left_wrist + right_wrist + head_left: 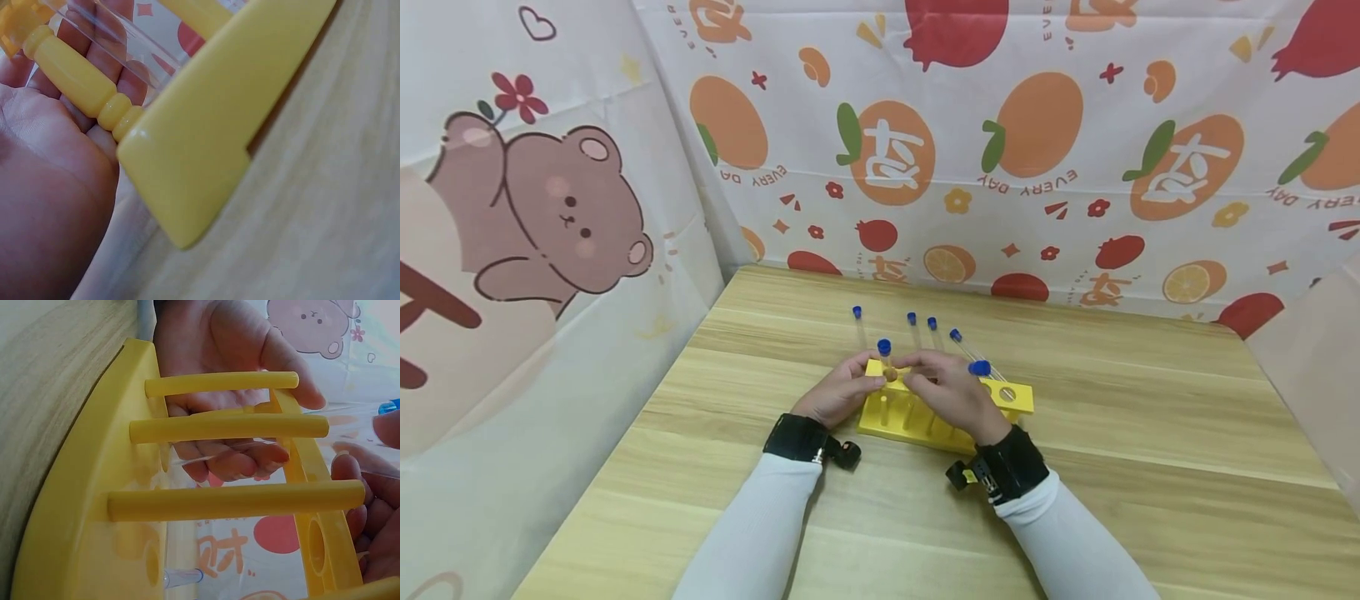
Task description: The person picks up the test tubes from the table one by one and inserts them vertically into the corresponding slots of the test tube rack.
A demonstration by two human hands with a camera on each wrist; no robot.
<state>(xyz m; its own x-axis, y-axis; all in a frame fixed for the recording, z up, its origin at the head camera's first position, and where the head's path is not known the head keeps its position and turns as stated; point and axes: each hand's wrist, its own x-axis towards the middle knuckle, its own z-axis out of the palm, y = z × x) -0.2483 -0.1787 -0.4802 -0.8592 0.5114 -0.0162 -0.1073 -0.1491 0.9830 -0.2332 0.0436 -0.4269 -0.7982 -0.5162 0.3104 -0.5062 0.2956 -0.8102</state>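
A yellow test tube rack (895,429) stands on the table. My left hand (835,393) holds its left end, thumb on the top plate; in the left wrist view the palm lies beside an end post (75,75). A clear test tube with a blue cap (884,347) stands in the rack's left end, cap above the plate. My right hand (951,392) reaches over the rack, fingertips close beside that tube. In the right wrist view its thumb (389,428) is just below the cap; whether it pinches the tube is hidden. Another blue cap (980,367) shows beside the right hand, its tube mostly hidden.
Behind the rack are several more blue-capped tubes, among them one at the left (857,312) and a slanted one (956,335) at the right. An unfilled round hole (1007,393) shows at the rack's right end. Printed curtains (1037,125) hang behind the wooden table (1150,433).
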